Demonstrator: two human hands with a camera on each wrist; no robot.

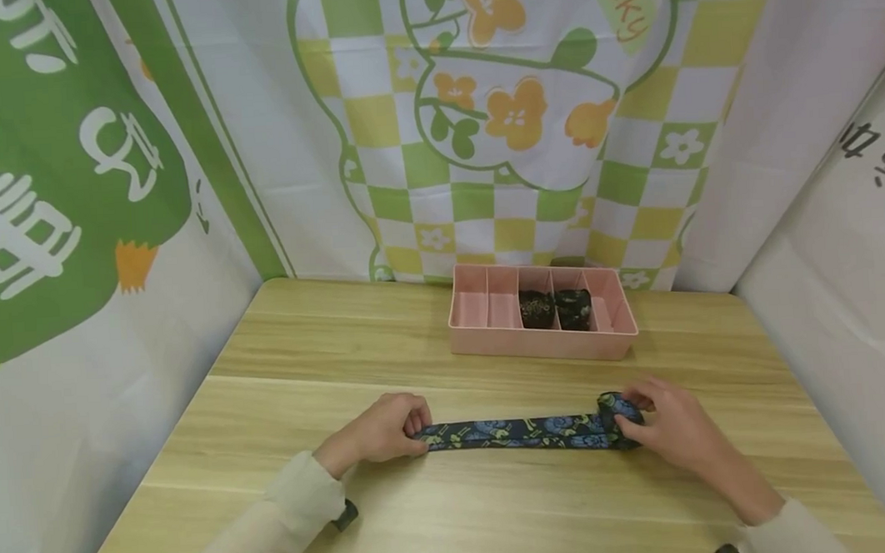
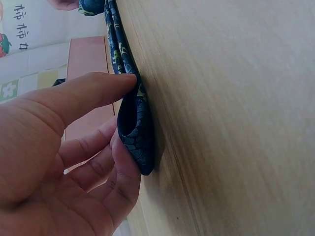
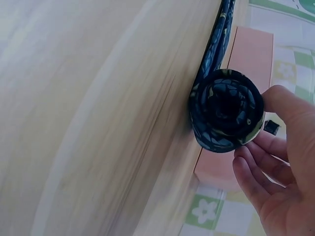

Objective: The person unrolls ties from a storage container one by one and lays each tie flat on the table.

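Observation:
A dark navy necktie (image 1: 526,433) with blue flowers and yellow-green leaves lies stretched across the wooden table, its right part wound into a roll (image 3: 209,135). My left hand (image 1: 386,430) pinches the flat left end, thumb on one face and fingers behind; in the left wrist view the tie end (image 2: 140,135) gapes slightly between them. At the other side my right hand (image 1: 671,423) holds the roll between thumb and fingers. The right wrist view shows the coil's spiral side, standing on its edge, with the unrolled strip running away from it.
Behind the tie stands a pink divided box (image 1: 539,344). Two of its middle compartments hold dark patterned cloth rolls, one on the left (image 1: 537,309) and one on the right (image 1: 574,310). Printed curtains (image 1: 374,121) hang around the wooden table (image 1: 327,358).

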